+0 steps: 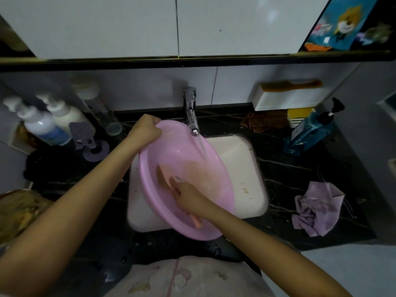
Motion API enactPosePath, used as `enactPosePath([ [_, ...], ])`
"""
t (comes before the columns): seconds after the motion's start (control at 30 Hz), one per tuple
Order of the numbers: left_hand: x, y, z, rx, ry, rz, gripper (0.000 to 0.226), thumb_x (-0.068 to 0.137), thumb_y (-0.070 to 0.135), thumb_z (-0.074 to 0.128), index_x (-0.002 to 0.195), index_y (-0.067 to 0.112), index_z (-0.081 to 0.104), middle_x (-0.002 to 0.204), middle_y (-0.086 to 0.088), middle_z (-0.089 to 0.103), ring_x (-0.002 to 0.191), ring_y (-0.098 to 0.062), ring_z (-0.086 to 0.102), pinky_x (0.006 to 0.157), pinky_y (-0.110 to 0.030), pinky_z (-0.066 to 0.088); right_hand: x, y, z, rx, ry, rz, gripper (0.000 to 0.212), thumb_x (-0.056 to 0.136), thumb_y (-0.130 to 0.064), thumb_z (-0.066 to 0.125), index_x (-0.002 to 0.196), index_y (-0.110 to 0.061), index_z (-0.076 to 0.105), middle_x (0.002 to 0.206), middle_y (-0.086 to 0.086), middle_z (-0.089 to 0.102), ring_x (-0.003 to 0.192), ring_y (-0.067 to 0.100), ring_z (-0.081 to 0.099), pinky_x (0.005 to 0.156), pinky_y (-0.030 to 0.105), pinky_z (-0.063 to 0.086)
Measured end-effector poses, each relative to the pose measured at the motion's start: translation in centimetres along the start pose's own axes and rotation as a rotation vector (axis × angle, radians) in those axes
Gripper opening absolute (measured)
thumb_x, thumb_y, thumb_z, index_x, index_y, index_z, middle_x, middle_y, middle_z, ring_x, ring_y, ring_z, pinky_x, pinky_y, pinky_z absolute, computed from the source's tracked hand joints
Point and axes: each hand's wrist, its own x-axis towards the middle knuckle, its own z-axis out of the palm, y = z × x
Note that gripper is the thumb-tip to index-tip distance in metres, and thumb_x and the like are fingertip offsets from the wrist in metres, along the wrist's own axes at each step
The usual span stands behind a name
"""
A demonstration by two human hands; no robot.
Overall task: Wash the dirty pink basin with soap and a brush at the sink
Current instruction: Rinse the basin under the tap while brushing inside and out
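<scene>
The pink basin (171, 151) stands tilted in the white sink (242, 168), its open side facing right. My left hand (145, 130) grips the basin's far rim. My right hand (189, 196) holds an orange brush (164, 179) by its handle, bristles against the basin's inner left wall. Water runs from the chrome tap (190, 112) into the basin, where brownish water pools at the bottom.
Two white pump bottles (46, 123) and a clear bottle (102, 112) stand on the dark counter at left. A blue pump bottle (310, 131), a brown rag (265, 121) and a white wall holder (287, 99) are at right. A crumpled lilac cloth (317, 206) lies right of the sink.
</scene>
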Motion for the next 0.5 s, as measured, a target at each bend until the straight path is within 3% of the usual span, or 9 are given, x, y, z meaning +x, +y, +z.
enactPosePath([
  [0.1,-0.1,-0.2,-0.1,-0.004,0.003,0.007,0.038,0.072,-0.006,0.045,0.097,0.007,0.070,0.092,-0.017,0.069,0.089,-0.030,0.065,0.078,-0.032,0.050,3.4,0.6,-0.5,-0.054,0.073,-0.007,0.054,0.100,-0.011,0.036,0.151,-0.014,0.018,0.121,0.024,0.058,0.107,0.036,0.056,0.086,0.035,0.043],
  [0.2,0.0,-0.7,-0.2,-0.009,-0.009,0.003,0.039,0.072,-0.006,0.045,0.098,0.009,0.071,0.091,-0.014,0.069,0.089,-0.029,0.065,0.079,-0.034,0.052,5.1,3.7,-1.7,-0.189,0.083,0.063,0.056,0.100,-0.013,0.034,0.151,-0.024,0.014,0.128,0.021,0.055,0.112,0.034,0.055,0.090,0.037,0.044],
  [0.33,0.1,-1.4,-0.3,-0.048,-0.025,0.011,0.043,0.072,-0.009,0.045,0.101,0.009,0.070,0.091,-0.014,0.068,0.089,-0.029,0.065,0.077,-0.031,0.050,2.5,8.2,-3.6,-0.490,0.048,0.173,0.061,0.098,-0.011,0.032,0.152,-0.028,0.009,0.120,0.015,0.058,0.101,0.030,0.059,0.071,0.034,0.045],
  [0.4,0.0,-1.5,-0.4,-0.066,-0.026,0.017,0.043,0.072,-0.010,0.046,0.103,0.009,0.070,0.092,-0.014,0.068,0.088,-0.028,0.065,0.078,-0.032,0.051,0.6,9.3,-4.2,-0.578,-0.020,0.248,0.062,0.095,-0.010,0.033,0.151,-0.028,0.014,0.120,0.011,0.057,0.100,0.030,0.059,0.069,0.033,0.044],
  [0.5,0.2,-1.7,-0.2,-0.083,-0.034,0.016,0.044,0.073,-0.010,0.047,0.105,0.010,0.069,0.092,-0.012,0.067,0.086,-0.026,0.064,0.077,-0.031,0.051,-1.6,8.8,-4.8,-0.625,-0.223,0.336,0.049,0.095,-0.011,0.032,0.142,-0.020,0.035,0.125,0.010,0.053,0.101,0.028,0.056,0.073,0.032,0.044],
])
